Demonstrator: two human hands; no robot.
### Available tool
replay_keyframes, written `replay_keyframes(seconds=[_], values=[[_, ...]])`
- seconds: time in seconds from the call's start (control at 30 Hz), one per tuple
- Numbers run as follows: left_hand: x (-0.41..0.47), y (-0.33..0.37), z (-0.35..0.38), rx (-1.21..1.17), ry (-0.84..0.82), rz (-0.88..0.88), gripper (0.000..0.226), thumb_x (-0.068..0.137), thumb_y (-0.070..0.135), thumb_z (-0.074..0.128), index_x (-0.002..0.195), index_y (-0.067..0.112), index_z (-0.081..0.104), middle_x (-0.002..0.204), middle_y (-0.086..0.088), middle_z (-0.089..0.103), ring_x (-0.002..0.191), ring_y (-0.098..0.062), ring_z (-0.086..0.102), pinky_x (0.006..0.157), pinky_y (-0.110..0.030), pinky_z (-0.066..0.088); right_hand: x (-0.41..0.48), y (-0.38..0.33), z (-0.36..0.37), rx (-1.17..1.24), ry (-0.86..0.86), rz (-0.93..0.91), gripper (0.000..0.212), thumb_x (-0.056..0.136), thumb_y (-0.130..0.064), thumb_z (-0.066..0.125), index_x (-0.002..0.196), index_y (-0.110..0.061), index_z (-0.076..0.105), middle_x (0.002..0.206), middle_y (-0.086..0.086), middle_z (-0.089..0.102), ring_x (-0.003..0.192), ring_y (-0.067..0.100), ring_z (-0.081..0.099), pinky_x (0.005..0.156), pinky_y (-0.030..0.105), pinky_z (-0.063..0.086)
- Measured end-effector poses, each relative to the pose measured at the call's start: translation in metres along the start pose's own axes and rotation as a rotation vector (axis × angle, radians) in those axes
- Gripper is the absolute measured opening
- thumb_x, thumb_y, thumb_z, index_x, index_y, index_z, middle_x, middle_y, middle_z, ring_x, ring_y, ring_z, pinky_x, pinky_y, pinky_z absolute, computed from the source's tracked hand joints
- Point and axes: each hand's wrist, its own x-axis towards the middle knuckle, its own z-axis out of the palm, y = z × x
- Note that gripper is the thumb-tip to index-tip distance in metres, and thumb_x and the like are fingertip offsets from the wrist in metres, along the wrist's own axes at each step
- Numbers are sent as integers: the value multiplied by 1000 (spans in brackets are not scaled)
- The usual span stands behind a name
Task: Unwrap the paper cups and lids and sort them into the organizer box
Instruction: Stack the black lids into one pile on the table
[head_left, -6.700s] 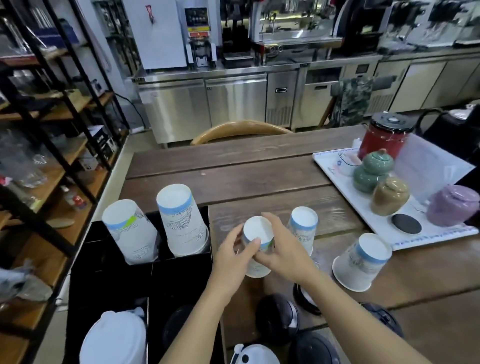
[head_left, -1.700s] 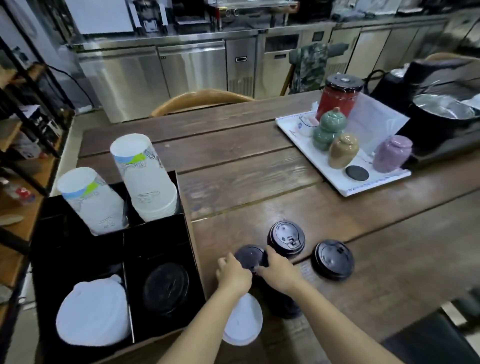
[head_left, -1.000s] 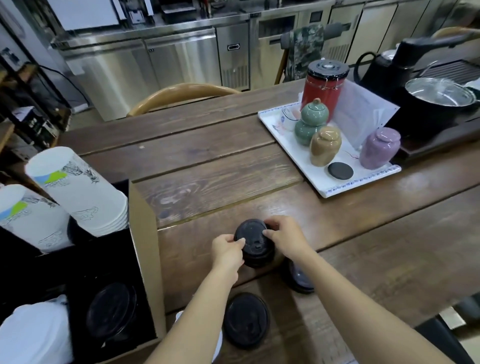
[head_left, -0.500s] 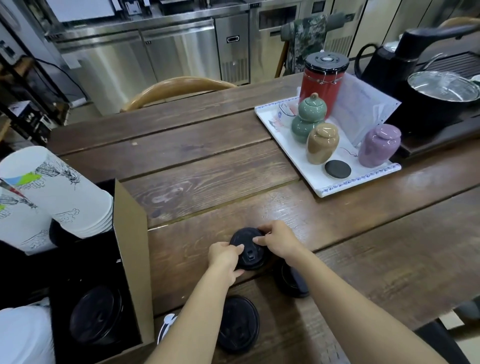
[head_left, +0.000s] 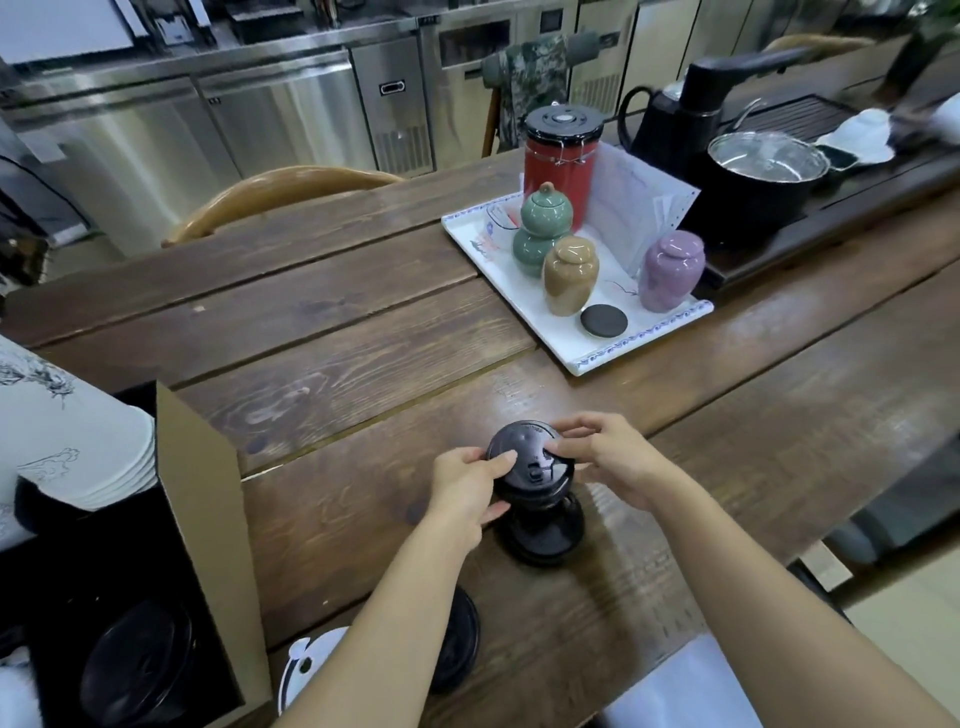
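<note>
— Black plastic, that's what I've got in front of me: a stack of black lids (head_left: 529, 470), pinched between both hands above the wooden table (head_left: 337, 364).

— How are the hands set on it?

— My left hand (head_left: 467, 491) has its thumb over the top lid's rim and its fingers curled under the near side. My right hand (head_left: 613, 462) closes on the far right edge with thumb and fingertips. Both are clamped on the stack, neither spread.

— Is the stack on the table?

— I can't tell whether its bottom touches. Just below it, toward me, another black lid pile (head_left: 543, 530) lies on the wood, partly hidden by the held stack.

— Where is the organizer box from there?

— Left of the held stack, well apart. The organizer box (head_left: 202, 519) shows a brown cardboard wall facing the lids and a dark inside. In its near compartment sits a black lid (head_left: 137, 660). In its far compartment leans a stack of white paper cups (head_left: 67, 441), tilted, with printed drawings on the side.

— Anything else close by?

— Nearer me than the held stack, a third black lid (head_left: 460, 642) peeps out from behind my left forearm, and beside it a white lid (head_left: 306, 662) lies close to the box wall. Beyond the held stack, to the right, a white tray (head_left: 597, 353) carries a red canister (head_left: 561, 161), a green jar (head_left: 540, 228), a tan jar (head_left: 570, 275), and a purple jar (head_left: 670, 270).
</note>
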Motion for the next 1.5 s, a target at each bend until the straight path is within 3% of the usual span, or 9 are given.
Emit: replay_keyframes(seconds=[0.23, 0.43, 0.53, 0.7, 0.83, 0.97, 1.13, 1.3, 1.5], values=[[1, -7, 8, 120, 55, 149, 23, 97, 14, 43, 118, 14, 52, 114, -7, 63, 98, -19, 59, 87, -35, 51, -10, 14, -23, 531, 59, 73, 17, 81, 5, 59, 92, -7, 63, 89, 14, 66, 77, 25, 61, 66, 34, 51], [-8, -48, 24, 1166, -103, 207, 113, 66, 68, 63, 149, 18, 5, 156, -8, 12, 143, -31, 12, 113, -51, 20, -9, 25, -41, 678, 210, 44, 43, 79, 6, 60, 121, 6, 54, 117, 26, 59, 90, 31, 61, 61, 31, 58], [-10, -63, 35, 1380, -26, 300, 123, 63, 78, 56, 149, 13, -4, 156, -10, 12, 143, -30, 12, 112, -51, 17, -10, 29, -49, 740, 221, 3, 46, 78, 6, 59, 124, 7, 52, 119, 27, 60, 90, 30, 64, 60, 30, 58], [11, -59, 25, 1499, -116, 471, 103, 69, 48, 73, 146, 16, 13, 150, -3, 24, 137, -28, 23, 111, -45, 19, -16, 33, -57, 762, 189, -23, 38, 81, 7, 54, 120, 5, 56, 90, 17, 68, 68, 22, 69, 55, 28, 58], [22, -39, 10, 1693, -375, 522, 103, 73, -3, 64, 149, 28, 2, 161, 0, -8, 145, -31, -17, 118, -52, -8, -16, 38, -60, 709, 154, 4, 57, 69, 0, 62, 125, 3, 53, 102, 18, 65, 83, 27, 66, 65, 33, 57], [24, -31, -12, 1465, -330, 399, 104, 75, -10, 55, 148, 34, -3, 157, -2, -25, 145, -28, -21, 118, -46, -5, -17, 41, -56, 593, 14, 42, 59, 67, 0, 64, 125, 0, 51, 102, 14, 65, 81, 25, 66, 69, 35, 56], [12, -22, -23, 527, 108, 350, 20, 90, 27, 56, 108, 19, 55, 118, -5, 59, 101, -20, 56, 90, -36, 48, -10, 36, -40, 402, -127, 52, 35, 82, 8, 56, 114, -4, 55, 97, 12, 64, 84, 25, 65, 78, 39, 52], [-6, -29, -9, 273, -167, 41, 43, 80, 40, 68, 109, 12, 54, 107, -9, 62, 91, -22, 64, 73, -34, 59, 6, 18, -21, 151, -231, 50, 22, 86, 8, 51, 104, -1, 59, 97, 16, 65, 87, 27, 63, 79, 33, 52], [-6, -43, -6, 115, -48, -8, 36, 81, 23, 71, 106, 7, 51, 106, -12, 58, 95, -24, 60, 75, -34, 58, 26, 24, -1, -28, -227, 74, 26, 89, 4, 48, 112, 3, 59, 102, 16, 65, 91, 24, 62, 79, 29, 51]])
